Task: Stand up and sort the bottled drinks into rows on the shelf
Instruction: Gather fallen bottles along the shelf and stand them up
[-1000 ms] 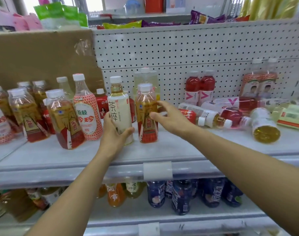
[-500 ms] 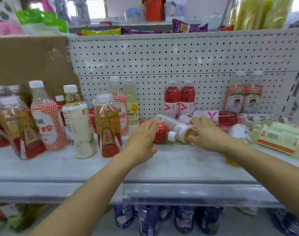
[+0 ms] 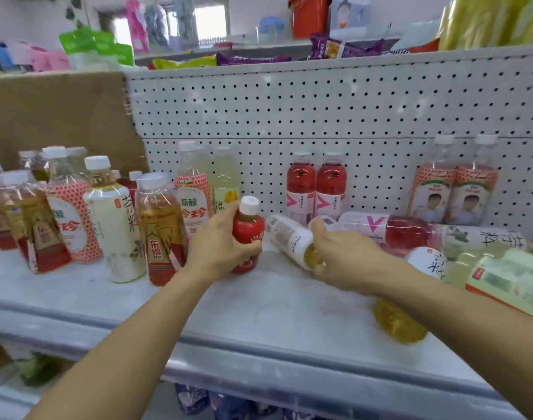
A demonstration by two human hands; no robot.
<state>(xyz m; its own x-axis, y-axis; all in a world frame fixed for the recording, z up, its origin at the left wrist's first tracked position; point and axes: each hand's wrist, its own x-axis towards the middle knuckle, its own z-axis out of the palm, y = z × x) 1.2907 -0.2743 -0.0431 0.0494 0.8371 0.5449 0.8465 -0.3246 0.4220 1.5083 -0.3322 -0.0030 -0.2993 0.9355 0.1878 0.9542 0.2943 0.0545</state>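
Note:
My left hand (image 3: 219, 247) grips a small red bottle (image 3: 248, 231) with a white cap, held nearly upright on the white shelf (image 3: 259, 313). My right hand (image 3: 344, 259) closes on a white-labelled tea bottle (image 3: 292, 239) that lies tilted on its side. Upright bottles stand at the left: an amber tea bottle (image 3: 162, 228), a cream-labelled bottle (image 3: 113, 219) and a red-patterned bottle (image 3: 194, 198). Two red drinks (image 3: 316, 186) stand at the pegboard. More bottles lie flat at the right (image 3: 392, 228).
A white pegboard (image 3: 335, 110) backs the shelf, with brown cardboard (image 3: 56, 113) at the left. Two bottles with a portrait label (image 3: 453, 189) stand at the far right. A yellow-bottomed bottle (image 3: 398, 325) lies near the front edge. Dark bottles (image 3: 216, 404) sit on the shelf below.
Both hands left the upright bottles at the left and went to the fallen ones. My left hand has raised the red bottle from lying to nearly upright; my right hand took the tea bottle.

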